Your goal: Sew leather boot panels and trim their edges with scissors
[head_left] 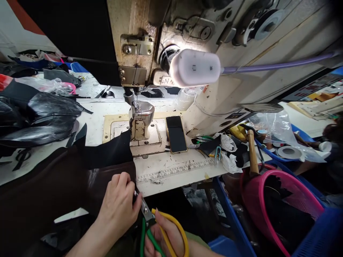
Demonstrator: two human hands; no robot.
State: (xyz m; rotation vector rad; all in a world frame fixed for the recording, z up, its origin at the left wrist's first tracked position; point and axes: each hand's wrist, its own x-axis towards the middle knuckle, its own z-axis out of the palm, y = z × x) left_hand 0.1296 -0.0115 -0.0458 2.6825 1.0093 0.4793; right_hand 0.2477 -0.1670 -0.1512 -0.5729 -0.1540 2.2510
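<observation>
My left hand (pixel 119 198) is closed on the edge of a dark brown leather piece (pixel 66 182), which lies across the front left of the table. Black lining (pixel 109 150) shows along the leather's upper side. In my right hand (pixel 168 232) is a pair of scissors (pixel 146 210) with one yellow and one green handle. Their blades point up and left, right beside my left fingertips at the leather's edge; the blade tips are hidden there. Behind the leather stands the sewing machine's metal post (pixel 142 121), below the needle.
A phone (pixel 177 134) lies right of the post, behind a printed ruler (pixel 177 171). Thread snips (pixel 217 155), scraps and a wooden-handled tool (pixel 252 153) crowd the right, above a pink basket (pixel 262 210). Shiny black leather pieces (pixel 40 114) are piled at left. A lamp (pixel 195 67) glows overhead.
</observation>
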